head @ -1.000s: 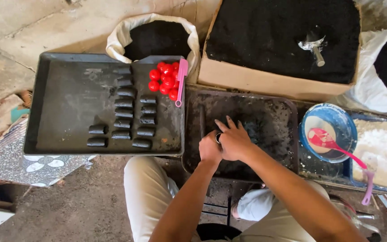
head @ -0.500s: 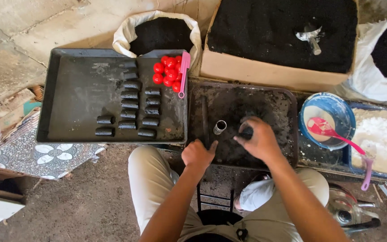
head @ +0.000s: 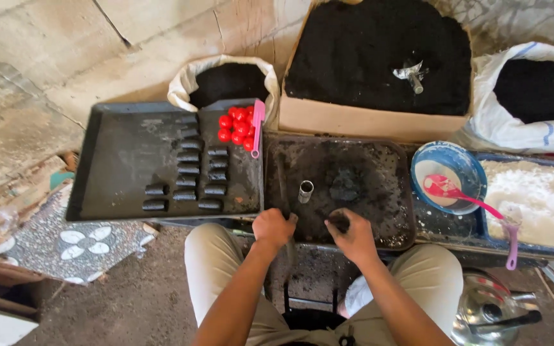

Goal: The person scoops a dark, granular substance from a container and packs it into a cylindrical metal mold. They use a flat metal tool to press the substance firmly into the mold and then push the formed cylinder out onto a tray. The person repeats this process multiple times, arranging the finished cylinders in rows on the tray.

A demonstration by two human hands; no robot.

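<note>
The small metal tube (head: pixel 305 191) stands upright in the dark tray (head: pixel 392 237), just beyond the closed, empty-looking left hand (head: pixel 273 227), while the right hand (head: pixel 352 236) is clamped on a dark lump (head: pixel 339 220).

Red balls (head: pixel 237 126), blue bowl (head: pixel 450 168), kettle (head: pixel 492 309).

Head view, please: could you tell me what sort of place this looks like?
Probably a makeshift floor-level workshop for pressing black powder into small cylinders: a carton of black powder, a tray with rows of black cylinders, and a concrete floor.
</note>
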